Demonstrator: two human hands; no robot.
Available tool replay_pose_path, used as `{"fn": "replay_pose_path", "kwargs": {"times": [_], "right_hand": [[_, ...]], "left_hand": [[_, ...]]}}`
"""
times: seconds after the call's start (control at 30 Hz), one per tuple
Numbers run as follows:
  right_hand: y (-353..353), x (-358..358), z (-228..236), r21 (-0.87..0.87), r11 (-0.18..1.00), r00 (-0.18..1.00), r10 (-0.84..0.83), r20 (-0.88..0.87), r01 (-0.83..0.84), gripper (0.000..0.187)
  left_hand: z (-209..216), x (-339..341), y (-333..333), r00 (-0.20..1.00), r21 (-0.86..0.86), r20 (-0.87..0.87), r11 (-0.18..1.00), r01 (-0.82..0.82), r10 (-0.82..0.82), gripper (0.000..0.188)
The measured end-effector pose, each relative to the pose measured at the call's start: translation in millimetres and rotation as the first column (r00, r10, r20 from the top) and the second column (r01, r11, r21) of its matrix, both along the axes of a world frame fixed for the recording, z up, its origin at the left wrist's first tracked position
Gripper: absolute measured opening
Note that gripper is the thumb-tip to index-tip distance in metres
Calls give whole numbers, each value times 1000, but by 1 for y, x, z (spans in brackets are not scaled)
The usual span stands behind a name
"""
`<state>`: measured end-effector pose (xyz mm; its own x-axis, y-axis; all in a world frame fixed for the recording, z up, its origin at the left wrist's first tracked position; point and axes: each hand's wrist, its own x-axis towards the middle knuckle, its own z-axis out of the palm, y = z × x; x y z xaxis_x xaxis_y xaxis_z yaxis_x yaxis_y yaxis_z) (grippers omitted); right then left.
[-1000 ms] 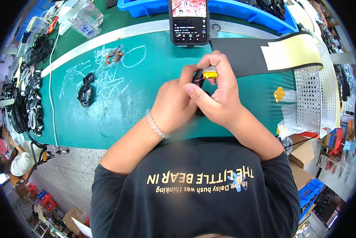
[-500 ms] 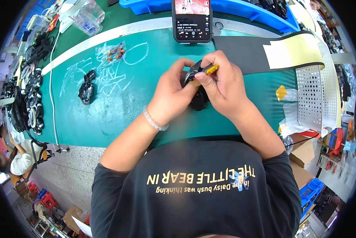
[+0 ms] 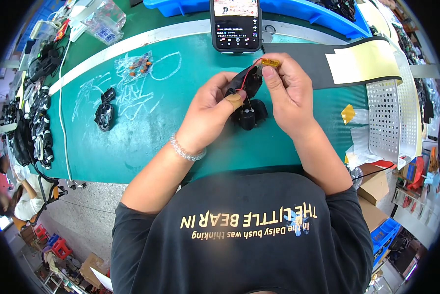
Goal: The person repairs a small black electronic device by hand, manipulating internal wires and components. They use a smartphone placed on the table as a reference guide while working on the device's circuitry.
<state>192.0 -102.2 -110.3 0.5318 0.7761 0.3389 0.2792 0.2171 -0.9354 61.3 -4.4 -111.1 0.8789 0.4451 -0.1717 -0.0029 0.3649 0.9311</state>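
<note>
Over the middle of the green mat, my left hand (image 3: pixel 205 115) is closed around a black plastic housing (image 3: pixel 251 84); a tan strip wraps its thumb. Between thumb and fingers, my right hand (image 3: pixel 292 95) pinches a small battery (image 3: pixel 271 62) wrapped in yellow tape. A thin red wire (image 3: pixel 244 80) runs from the battery back along the housing. Below it hangs or rests a rounded black part (image 3: pixel 249 116), with a thin wire leading up to the housing. My left fingers hide part of the housing.
A phone (image 3: pixel 235 29) stands upright behind my hands. To the left lie a black plastic part (image 3: pixel 105 115) and a clear bag (image 3: pixel 133 67) with small orange-brown pieces. A black strip (image 3: pixel 298 63) and perforated metal basket (image 3: pixel 383 115) lie right; a blue bin (image 3: pixel 298 13) sits behind.
My right hand has moved slightly right and up with the battery, away from the left. The housing has opened out to view, and the red wire and lower black part now show.
</note>
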Motion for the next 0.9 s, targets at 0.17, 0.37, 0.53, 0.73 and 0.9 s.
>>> {"fn": "replay_pose_path", "kwargs": {"times": [0.17,0.37,0.53,0.73,0.9], "right_hand": [[1,0,6,18,1000,984,-28,178,25,18],[0,7,3,-17,998,891,-43,452,56,18],[-3,3,3,-86,996,891,17,454,25,15],[0,-4,6,-83,996,871,10,491,36,7],[6,-5,4,-67,987,839,-85,538,143,10]], "left_hand": [[-6,0,2,997,104,-35,992,-68,72,18],[-13,-4,1,992,473,-74,879,-58,105,17],[-15,-1,2,984,598,-39,793,-118,175,15],[-12,3,0,980,501,-62,855,-132,187,14],[-20,7,-3,982,635,-6,759,-143,190,13]]}}
